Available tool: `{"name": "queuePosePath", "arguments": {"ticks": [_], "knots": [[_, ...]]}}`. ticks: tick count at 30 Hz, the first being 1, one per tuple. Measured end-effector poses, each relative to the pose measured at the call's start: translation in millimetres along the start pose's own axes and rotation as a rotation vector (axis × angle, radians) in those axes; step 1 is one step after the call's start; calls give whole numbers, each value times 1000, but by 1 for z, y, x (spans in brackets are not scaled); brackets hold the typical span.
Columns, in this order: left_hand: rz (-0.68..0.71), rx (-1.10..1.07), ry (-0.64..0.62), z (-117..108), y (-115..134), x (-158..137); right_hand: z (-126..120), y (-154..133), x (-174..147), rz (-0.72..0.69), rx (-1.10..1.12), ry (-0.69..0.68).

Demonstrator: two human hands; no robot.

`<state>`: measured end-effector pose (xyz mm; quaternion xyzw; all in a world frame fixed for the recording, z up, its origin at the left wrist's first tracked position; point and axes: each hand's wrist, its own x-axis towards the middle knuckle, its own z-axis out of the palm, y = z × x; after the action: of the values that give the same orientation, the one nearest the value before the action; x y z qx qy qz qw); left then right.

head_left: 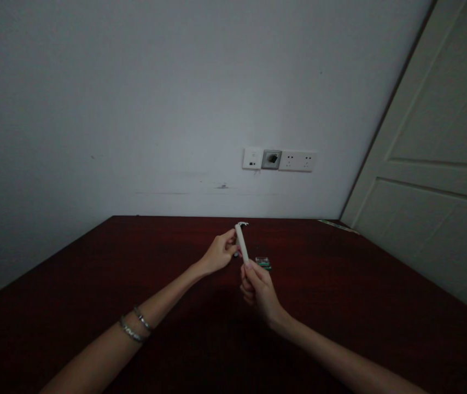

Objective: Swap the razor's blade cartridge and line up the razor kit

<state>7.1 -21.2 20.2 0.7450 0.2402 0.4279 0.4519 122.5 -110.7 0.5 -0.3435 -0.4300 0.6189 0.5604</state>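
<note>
My right hand is closed round the lower end of a slim white stick-like object, which leans up and to the left. At its far end a small pale curved piece sticks out to the right. My left hand is at the left side of the upper part, its fingers pinched together against it. A small greyish bit shows below those fingertips, too small to name. Just beyond my right hand lies a small clear and green pack on the dark red table.
The table's back edge meets a pale wall with a row of sockets. On the right stands a panelled white door. A thin flat strip lies at the table's back right corner.
</note>
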Motion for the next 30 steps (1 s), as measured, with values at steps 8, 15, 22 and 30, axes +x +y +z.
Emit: {"name": "queuePosePath", "arguments": {"ticks": [8, 15, 22, 30], "knots": [[0, -28, 3, 1, 2, 1, 2, 1, -1, -36, 6, 20], [9, -45, 6, -1, 1, 3, -1, 3, -2, -64, -3, 19], [-4, -65, 0, 0, 2, 2, -3, 5, 0, -55, -24, 1], [-16, -74, -2, -1, 1, 3, -5, 5, 3, -53, -6, 22]]}}
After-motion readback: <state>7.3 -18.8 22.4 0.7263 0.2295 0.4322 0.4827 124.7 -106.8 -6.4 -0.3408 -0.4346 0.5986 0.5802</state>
